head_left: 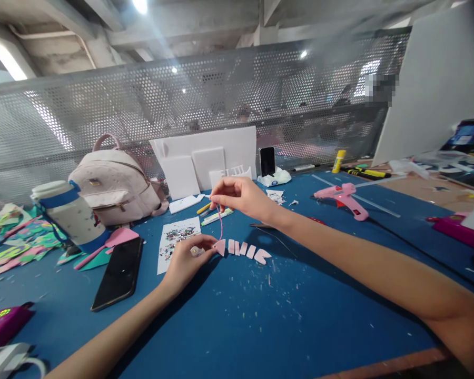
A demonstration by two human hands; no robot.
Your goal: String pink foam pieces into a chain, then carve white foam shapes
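Both hands on a pink cord and a small pink wedge, blue tabletop

Grey perforated metal screen [205, 100] across the back. Blue flat tabletop [229, 326] in front, pale crumbs scattered on it. Large white rectangular board [237, 143] upright near the screen, smaller white panels against it. Left of that, pale pink zipped backpack [114, 184]; white-and-blue cylindrical tumbler [69, 210] just in front of it. Black rectangular phone [117, 273] flat on the table, left of the hands. Pink plastic glue gun [342, 199] lies to the right, well apart from the hands.

Right hand [240, 197] raised above the table, thumb and fingertips closed, pinching the top of the cord. Left hand [191, 258] low at the tabletop, thumb and fingers closed on the wedge's left edge.

White paper sheet [191, 222] with shiny scraps, partly behind left hand. Thin pink cord [221, 226] hangs from right fingertips down to the wedge; can't tell if attached. Pink rounded wedge [220, 247] starts a curved row on the tabletop: then four small pink rectangular strips [244, 248], spaced apart, and a notched pink piece [262, 256] at right end.
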